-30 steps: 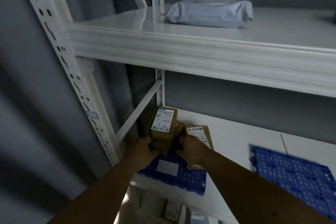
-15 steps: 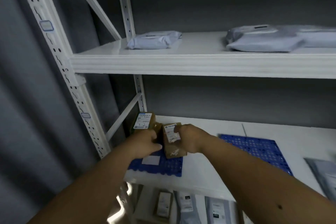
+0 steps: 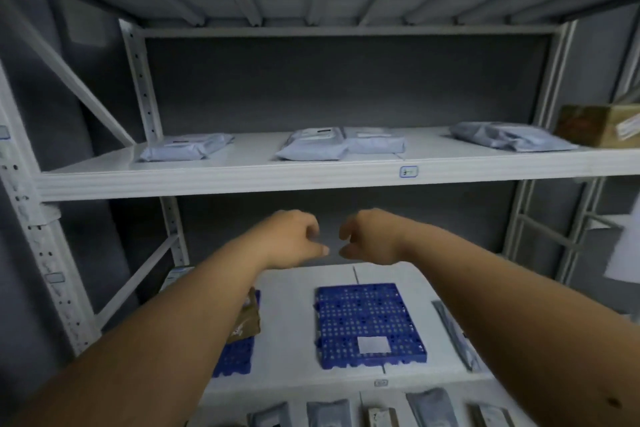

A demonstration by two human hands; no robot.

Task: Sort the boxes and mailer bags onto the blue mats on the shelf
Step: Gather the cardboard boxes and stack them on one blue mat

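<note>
My left hand (image 3: 291, 239) and my right hand (image 3: 370, 236) hover side by side above the middle shelf (image 3: 294, 315), fingers loosely curled, holding nothing. A brown box (image 3: 247, 321) rests on the left blue mat (image 3: 235, 357), mostly hidden behind my left forearm. A second blue mat (image 3: 367, 319) with a white label lies bare in the shelf's centre. A grey mailer bag (image 3: 457, 336) lies at the shelf's right. Three grey mailer bags sit on the upper shelf: one left (image 3: 183, 149), one centre (image 3: 339, 146), one right (image 3: 509, 137).
A brown cardboard box (image 3: 599, 125) stands at the upper shelf's far right. Several mailer bags and a small box (image 3: 381, 416) lie on the level below. White uprights and diagonal braces (image 3: 135, 277) frame the left side; another rack (image 3: 571, 225) stands at the right.
Both hands have let go of the two brown boxes and pulled back up and toward the centre. The view has swung right and up, showing more of the shelf.
</note>
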